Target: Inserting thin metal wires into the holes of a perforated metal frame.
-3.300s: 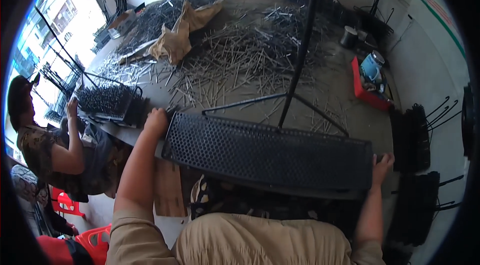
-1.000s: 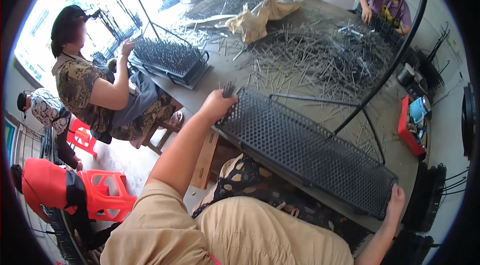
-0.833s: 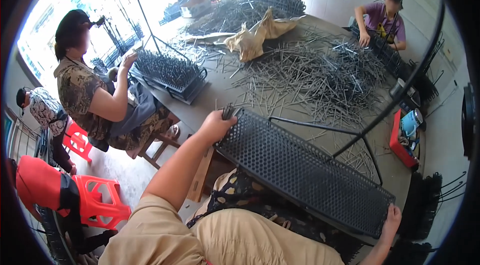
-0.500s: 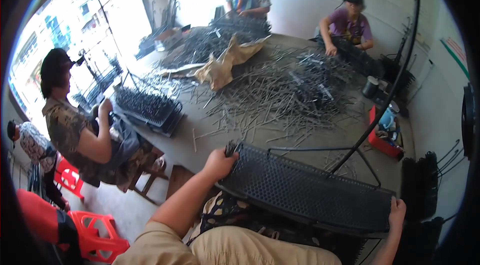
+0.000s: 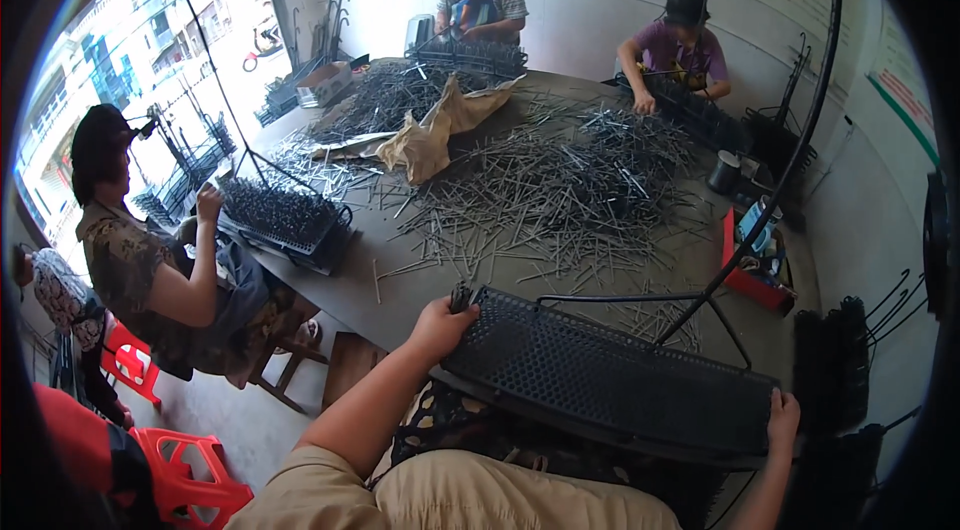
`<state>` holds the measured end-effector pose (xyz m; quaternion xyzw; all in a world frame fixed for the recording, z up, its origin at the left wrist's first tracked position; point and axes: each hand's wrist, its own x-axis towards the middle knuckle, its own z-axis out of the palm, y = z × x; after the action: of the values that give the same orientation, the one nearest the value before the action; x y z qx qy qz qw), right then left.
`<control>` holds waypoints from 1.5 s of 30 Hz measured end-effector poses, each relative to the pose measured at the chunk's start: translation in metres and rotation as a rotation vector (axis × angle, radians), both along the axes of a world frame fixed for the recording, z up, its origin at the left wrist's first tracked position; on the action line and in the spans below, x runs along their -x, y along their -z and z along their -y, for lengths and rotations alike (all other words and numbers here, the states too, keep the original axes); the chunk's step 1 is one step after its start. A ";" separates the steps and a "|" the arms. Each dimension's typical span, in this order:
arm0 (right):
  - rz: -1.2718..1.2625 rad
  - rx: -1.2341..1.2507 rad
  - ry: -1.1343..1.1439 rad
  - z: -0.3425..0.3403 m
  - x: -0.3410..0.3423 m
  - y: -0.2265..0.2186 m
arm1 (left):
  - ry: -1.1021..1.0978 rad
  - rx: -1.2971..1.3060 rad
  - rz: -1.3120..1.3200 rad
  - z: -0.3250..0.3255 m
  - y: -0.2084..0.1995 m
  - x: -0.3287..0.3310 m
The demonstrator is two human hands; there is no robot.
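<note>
- Both hands grip one long black perforated tray [image 5: 610, 380] by its ends, at the near edge of the table [image 5: 400, 280] and partly over the person's lap
- Far left, a seated person in a patterned top [image 5: 130, 270] has a hand on a smaller black tray [image 5: 285, 220] full of upright metal pins, with red plastic stools [image 5: 185, 475] on the floor nearby
- Left hand [image 5: 440, 325] is closed around the long tray's left end, thumb on top
- Loose metal pins [image 5: 560, 195] lie heaped across the table beyond the tray, around a crumpled brown sack [image 5: 435, 135]
- Right hand [image 5: 782, 420] is curled over the tray's right end, fingers on its edge
- Two more people [image 5: 680, 40] work at the far side
</note>
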<state>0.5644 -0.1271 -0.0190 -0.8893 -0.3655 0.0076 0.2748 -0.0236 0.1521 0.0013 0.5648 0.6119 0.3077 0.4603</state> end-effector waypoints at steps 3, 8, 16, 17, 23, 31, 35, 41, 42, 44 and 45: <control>-0.046 -0.086 -0.067 0.003 -0.008 0.006 | -0.044 0.006 0.091 0.008 -0.009 0.000; 0.164 0.290 0.065 0.018 -0.049 0.017 | -0.124 -0.027 0.182 0.005 0.010 0.020; 0.575 -0.112 -0.094 -0.030 0.131 -0.084 | -0.414 0.197 0.755 0.012 0.033 0.090; 0.519 -0.159 -0.097 -0.035 0.138 -0.085 | -0.405 0.180 0.787 0.011 0.037 0.097; 0.308 -0.190 -0.207 -0.063 0.177 -0.094 | -0.855 -0.386 0.026 0.002 0.036 0.251; 0.409 -0.481 -0.176 -0.058 0.154 -0.065 | -0.942 -0.019 -0.994 0.054 -0.065 0.389; 0.386 -0.360 -0.205 -0.062 0.166 -0.070 | -0.877 0.172 -0.989 0.053 -0.081 0.374; 0.447 -0.423 -0.251 -0.062 0.177 -0.082 | -0.863 0.027 -0.920 0.049 -0.054 0.366; 0.435 -0.486 -0.269 -0.061 0.185 -0.084 | -0.822 -0.068 -0.867 0.048 -0.049 0.351; 0.409 -0.494 -0.295 -0.063 0.212 -0.093 | -0.610 -0.159 -0.758 0.042 -0.031 0.328; 0.393 -0.502 -0.311 -0.062 0.223 -0.097 | -0.552 -0.248 -0.692 0.043 -0.032 0.293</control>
<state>0.3414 -0.0652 0.0779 -0.7124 -0.5328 -0.2121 0.4045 -0.3165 0.1090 0.0335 0.5012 0.8157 0.2828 0.0588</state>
